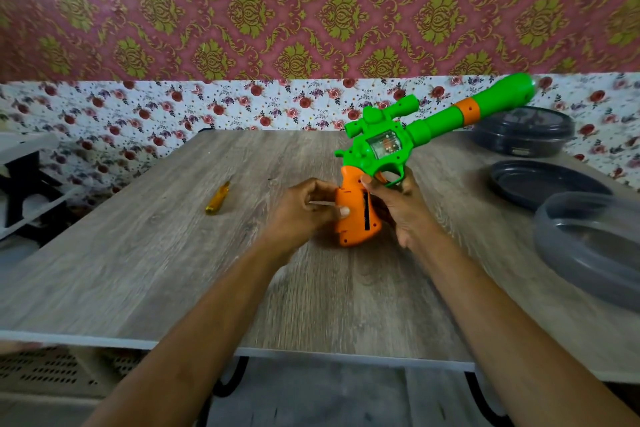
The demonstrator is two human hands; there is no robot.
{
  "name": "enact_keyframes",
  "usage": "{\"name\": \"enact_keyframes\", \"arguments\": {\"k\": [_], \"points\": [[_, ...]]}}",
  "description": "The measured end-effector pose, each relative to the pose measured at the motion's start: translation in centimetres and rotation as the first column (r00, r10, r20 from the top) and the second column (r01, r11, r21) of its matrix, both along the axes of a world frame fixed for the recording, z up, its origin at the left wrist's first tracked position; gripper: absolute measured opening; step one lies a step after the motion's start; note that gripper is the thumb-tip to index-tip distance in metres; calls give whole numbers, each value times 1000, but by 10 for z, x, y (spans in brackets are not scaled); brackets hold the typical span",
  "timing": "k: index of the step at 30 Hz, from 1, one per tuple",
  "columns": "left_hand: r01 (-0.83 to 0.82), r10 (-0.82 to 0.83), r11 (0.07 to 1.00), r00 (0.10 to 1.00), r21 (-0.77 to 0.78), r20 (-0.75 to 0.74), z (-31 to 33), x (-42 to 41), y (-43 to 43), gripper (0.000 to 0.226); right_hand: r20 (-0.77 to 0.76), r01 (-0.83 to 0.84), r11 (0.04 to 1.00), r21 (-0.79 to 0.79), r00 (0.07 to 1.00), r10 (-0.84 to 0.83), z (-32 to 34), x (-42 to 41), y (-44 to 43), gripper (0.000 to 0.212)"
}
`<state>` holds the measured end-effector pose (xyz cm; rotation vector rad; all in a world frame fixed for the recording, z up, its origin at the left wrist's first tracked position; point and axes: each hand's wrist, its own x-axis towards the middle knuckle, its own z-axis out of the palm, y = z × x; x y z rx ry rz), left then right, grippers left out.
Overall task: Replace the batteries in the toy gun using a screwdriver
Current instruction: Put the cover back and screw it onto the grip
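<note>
The toy gun (pixel 381 146) has a green body, a scope, a long green barrel with an orange ring, and an orange grip (pixel 353 218). It is held upright over the middle of the wooden table (pixel 173 253), barrel pointing up and right. My right hand (pixel 401 211) grips it behind the grip and by the trigger guard. My left hand (pixel 304 208) holds the grip's left side, thumb on the orange plastic. A thin pale rod (pixel 322 203) shows between its thumb and fingers. A dark slot (pixel 367 211) runs down the grip. A yellow screwdriver (pixel 217 198) lies on the table to the left.
At the right stand a dark round container (pixel 523 135), a dark lid (pixel 540 184) and a clear round tub (pixel 588 250). A white and black rack (pixel 24 184) is beyond the table's left edge. The table's near edge (pixel 242 350) runs below my forearms.
</note>
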<state>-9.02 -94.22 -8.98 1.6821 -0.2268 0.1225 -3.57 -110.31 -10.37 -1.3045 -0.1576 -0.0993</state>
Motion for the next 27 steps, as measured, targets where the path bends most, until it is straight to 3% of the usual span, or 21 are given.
{"name": "enact_keyframes", "arguments": {"k": [4, 6, 10, 19, 27], "points": [[35, -43, 997, 992, -71, -116, -1, 2, 0, 37, 6, -13, 1000, 17, 1000, 13, 0, -1, 1, 58], [72, -87, 993, 981, -95, -173, 0, 2, -1, 41, 9, -24, 999, 26, 1000, 23, -1, 0, 1, 62], [124, -144, 986, 970, -109, -198, 3, 0, -3, 23, 17, -49, 998, 49, 999, 49, 1, -2, 3, 79], [73, -96, 990, 976, -123, -195, -1, 1, -3, 21, 70, -79, 997, 19, 995, 77, 9, -13, 8, 36], [35, -55, 989, 988, -141, -142, 4, 3, 6, 17, 53, -253, 963, -94, 965, 259, 13, -19, 1, 59]]}}
